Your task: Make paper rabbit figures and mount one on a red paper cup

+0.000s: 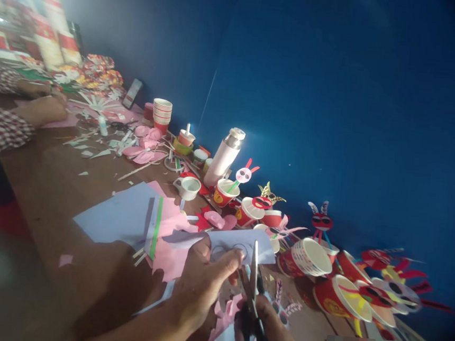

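Near the middle of the table, my left hand [202,280] pinches a strip of pale blue-white paper [263,242] between thumb and fingers. A dark curved outline is drawn on the strip. Just to the right, my right hand [273,331] grips black-handled scissors [255,284]. Their blades are parted and point up at the lower edge of the strip. Left of my left hand lie a large pale blue sheet [115,216] and pink paper with cut edges [172,229]. More pink scraps [226,319] lie beneath the scissors.
Along the blue wall stand a white thermos [223,159], a white cup [189,187], stacked paper cups [162,114] and several red cups [303,259] with paper faces. At the left, another person's hands [45,107] rest over the table near paper scraps.
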A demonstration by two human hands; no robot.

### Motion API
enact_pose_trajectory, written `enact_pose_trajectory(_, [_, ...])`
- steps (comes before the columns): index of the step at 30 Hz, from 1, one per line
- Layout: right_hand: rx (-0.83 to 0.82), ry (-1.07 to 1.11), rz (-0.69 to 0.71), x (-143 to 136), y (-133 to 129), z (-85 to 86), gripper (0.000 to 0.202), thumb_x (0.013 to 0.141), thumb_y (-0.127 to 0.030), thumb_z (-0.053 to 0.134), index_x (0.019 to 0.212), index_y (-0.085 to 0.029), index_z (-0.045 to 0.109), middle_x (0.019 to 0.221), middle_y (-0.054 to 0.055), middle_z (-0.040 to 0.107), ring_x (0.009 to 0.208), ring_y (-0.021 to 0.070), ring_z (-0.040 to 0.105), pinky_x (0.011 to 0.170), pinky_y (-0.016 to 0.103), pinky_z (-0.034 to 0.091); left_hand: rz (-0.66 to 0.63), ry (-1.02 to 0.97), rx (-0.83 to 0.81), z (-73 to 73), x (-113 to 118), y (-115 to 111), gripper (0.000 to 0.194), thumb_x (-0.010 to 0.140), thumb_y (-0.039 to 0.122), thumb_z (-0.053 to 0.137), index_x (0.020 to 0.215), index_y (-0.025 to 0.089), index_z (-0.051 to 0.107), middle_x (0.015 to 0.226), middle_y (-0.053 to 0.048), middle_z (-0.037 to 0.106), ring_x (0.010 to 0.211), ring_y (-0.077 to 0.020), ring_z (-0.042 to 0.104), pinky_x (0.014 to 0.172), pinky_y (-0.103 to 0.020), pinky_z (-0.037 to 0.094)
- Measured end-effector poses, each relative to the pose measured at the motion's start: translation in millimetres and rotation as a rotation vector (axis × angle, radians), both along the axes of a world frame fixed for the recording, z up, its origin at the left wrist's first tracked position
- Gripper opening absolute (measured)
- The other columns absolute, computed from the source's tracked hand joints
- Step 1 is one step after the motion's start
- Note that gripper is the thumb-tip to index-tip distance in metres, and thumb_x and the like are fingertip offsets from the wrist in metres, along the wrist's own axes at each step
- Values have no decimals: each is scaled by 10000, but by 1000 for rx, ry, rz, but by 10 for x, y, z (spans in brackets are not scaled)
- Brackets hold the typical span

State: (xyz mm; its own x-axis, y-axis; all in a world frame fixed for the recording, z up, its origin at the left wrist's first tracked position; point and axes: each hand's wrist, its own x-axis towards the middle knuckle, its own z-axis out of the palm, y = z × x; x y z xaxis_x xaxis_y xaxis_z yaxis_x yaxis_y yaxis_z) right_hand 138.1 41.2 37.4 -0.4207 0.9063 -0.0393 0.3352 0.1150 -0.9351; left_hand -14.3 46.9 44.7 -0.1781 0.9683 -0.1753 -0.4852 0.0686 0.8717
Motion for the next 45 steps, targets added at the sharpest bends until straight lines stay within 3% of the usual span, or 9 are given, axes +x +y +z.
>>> enact_pose_trajectory(4, [-59, 2, -15, 33, 24, 31, 493, 872, -594, 348, 756, -246, 677, 484, 2, 575, 500, 170, 611, 470, 247, 508, -39, -34, -16, 27, 17, -15, 148, 707, 314, 686, 687, 171, 655, 527, -6, 598, 517, -154, 546, 515, -243, 404])
enact_pose_trajectory(10, [-153, 48, -72, 56, 81, 12, 385, 743, -620, 548, 663, -271, 689, 514, 8, 591, 564, 203, 626, 568, 315, 544, -83, -119, 10, -25, 49, 7, 104, 658, 277, 710, 695, 184, 680, 507, -6, 609, 473, -156, 541, 471, -242, 393])
enact_pose_trajectory(18, [-184, 73, -99, 92, 76, -20, 432, 756, -631, 520, 610, -254, 672, 472, 9, 561, 533, 201, 615, 573, 327, 543, -108, -141, -41, -97, 61, 20, 109, 651, 275, 706, 682, 174, 679, 502, -14, 608, 455, -161, 548, 442, -245, 382])
enact_pose_trajectory(27, [-267, 159, -116, 52, 157, -359, 463, 574, -716, 610, 593, -256, 658, 373, -28, 442, 381, 141, 470, 434, 277, 490, -132, -58, -38, -86, 66, 29, 161, 669, 324, 685, 663, 164, 671, 491, -12, 601, 453, -155, 541, 443, -246, 401])
enact_pose_trajectory(30, [-319, 192, -72, 65, 176, -394, 506, 597, -733, 584, 633, -233, 656, 375, -29, 425, 384, 128, 462, 426, 244, 469, -141, -7, -43, -95, 61, 38, 185, 673, 338, 677, 662, 154, 664, 494, -8, 597, 469, -150, 548, 470, -242, 418])
enact_pose_trajectory(37, [-394, 243, -12, 280, 36, -321, 497, 651, -670, 629, 825, -205, 655, 539, 9, 546, 506, 157, 562, 470, 246, 480, -177, 57, -53, -117, 57, 43, 256, 683, 389, 654, 719, 136, 669, 510, -11, 597, 481, -150, 554, 486, -247, 421])
enact_pose_trajectory(45, [-482, 303, -89, 245, -65, -290, 551, 603, -689, 654, 873, -208, 635, 522, -8, 542, 499, 155, 566, 492, 260, 489, -177, 21, -53, -129, 57, 57, 257, 663, 375, 669, 726, 126, 666, 515, -9, 592, 484, -141, 541, 518, -258, 427])
